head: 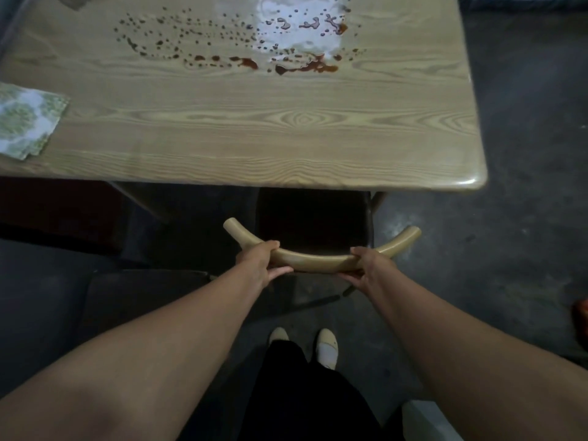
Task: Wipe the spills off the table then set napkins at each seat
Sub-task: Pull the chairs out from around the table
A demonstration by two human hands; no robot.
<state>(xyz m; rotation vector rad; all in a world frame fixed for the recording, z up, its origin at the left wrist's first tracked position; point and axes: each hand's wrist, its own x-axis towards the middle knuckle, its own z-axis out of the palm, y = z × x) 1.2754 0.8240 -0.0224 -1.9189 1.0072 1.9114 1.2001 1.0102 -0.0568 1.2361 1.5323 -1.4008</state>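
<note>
Both hands are wrapped round the curved tan wooden chair-back rail (313, 259): left hand (259, 261) toward its 9 o'clock end, right hand (362, 265) toward 3. Reddish-brown spill droplets (254, 55) sit at 12 o'clock on the light wood-grain table (286, 138), unwiped. Green-and-white patterned paper napkins (27, 120) lie at 10 o'clock, near the table's front edge. My read: move the chair straight with even force on both sides, so it doesn't knock the table.

Both hands, left hand (259, 262) and right hand (362, 265), grip the chair back rail (315, 257). Reddish-brown spills (254, 49) dot the table (254, 138). Patterned napkins (25, 120), probably a small stack, lie at its left edge.
</note>
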